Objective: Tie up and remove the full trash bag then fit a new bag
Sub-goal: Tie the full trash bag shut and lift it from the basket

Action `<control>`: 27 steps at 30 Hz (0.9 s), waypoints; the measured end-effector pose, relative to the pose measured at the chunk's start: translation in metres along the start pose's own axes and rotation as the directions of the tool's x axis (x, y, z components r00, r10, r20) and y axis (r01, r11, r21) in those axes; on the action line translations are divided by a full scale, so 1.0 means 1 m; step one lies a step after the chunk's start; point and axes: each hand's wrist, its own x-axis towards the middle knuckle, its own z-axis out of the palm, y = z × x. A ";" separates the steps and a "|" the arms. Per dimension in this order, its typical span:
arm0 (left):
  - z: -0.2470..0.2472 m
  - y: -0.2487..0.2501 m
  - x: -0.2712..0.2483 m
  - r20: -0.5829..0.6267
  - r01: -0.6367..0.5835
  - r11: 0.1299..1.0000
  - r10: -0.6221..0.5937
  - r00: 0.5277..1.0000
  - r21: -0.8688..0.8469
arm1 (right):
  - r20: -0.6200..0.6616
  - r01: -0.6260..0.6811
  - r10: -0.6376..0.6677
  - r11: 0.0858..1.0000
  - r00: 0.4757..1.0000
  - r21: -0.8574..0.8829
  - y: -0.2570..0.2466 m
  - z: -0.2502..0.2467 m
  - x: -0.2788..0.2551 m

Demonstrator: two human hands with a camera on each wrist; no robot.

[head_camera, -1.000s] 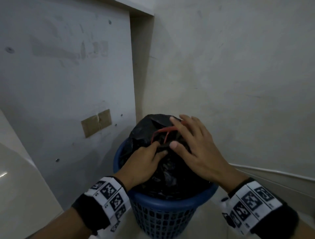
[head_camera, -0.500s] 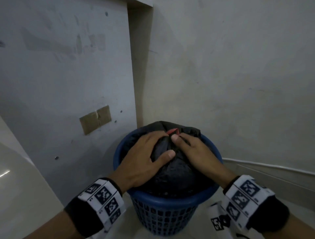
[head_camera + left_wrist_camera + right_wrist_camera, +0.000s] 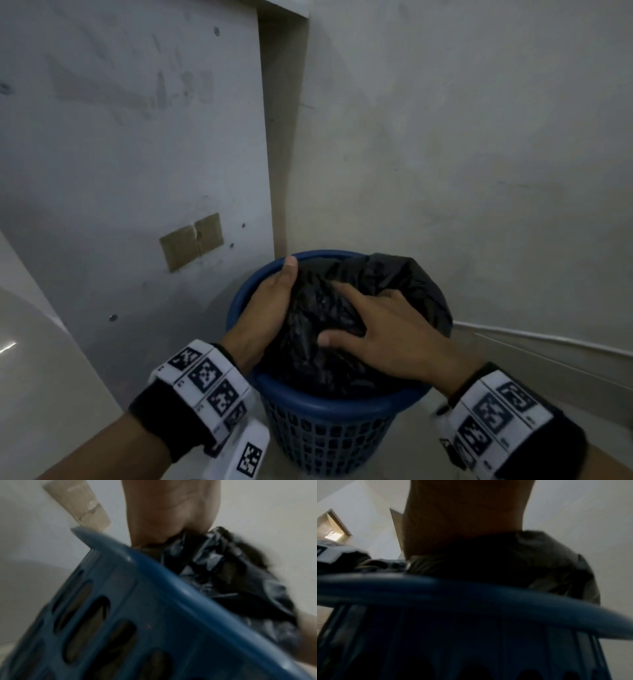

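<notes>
A full black trash bag [image 3: 404, 284] sits in a blue perforated bin [image 3: 329, 407] in a wall corner. My left hand [image 3: 270, 308] lies along the bag's left side, just inside the bin rim, with the thumb pointing up. Its fingertips are hidden between bag and bin. My right hand [image 3: 387, 329] is spread on top of the bag, thumb and index stretched out, pressing the plastic. No red tie shows. The left wrist view shows my left hand's palm [image 3: 171, 513] against the crinkled bag [image 3: 223, 574] above the bin rim [image 3: 154, 615]. The dark right wrist view shows the bag [image 3: 539, 561] over the rim [image 3: 471, 588].
Grey walls close in behind and to the right of the bin. Brown tape patches [image 3: 191, 241] stick to the left wall. A pale slanted surface [image 3: 34, 377] fills the lower left. A thin white line [image 3: 548, 342] runs along the right wall's base.
The bag has been pushed down into the bin and its red tie is no longer seen. My left hand slid to the bag's left side; my right hand moved onto its top.
</notes>
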 end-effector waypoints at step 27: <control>-0.007 -0.015 0.004 -0.083 -0.189 0.916 0.233 0.969 0.354 | -0.187 -0.043 -0.038 0.913 0.982 -0.407 0.000 0.001 0.017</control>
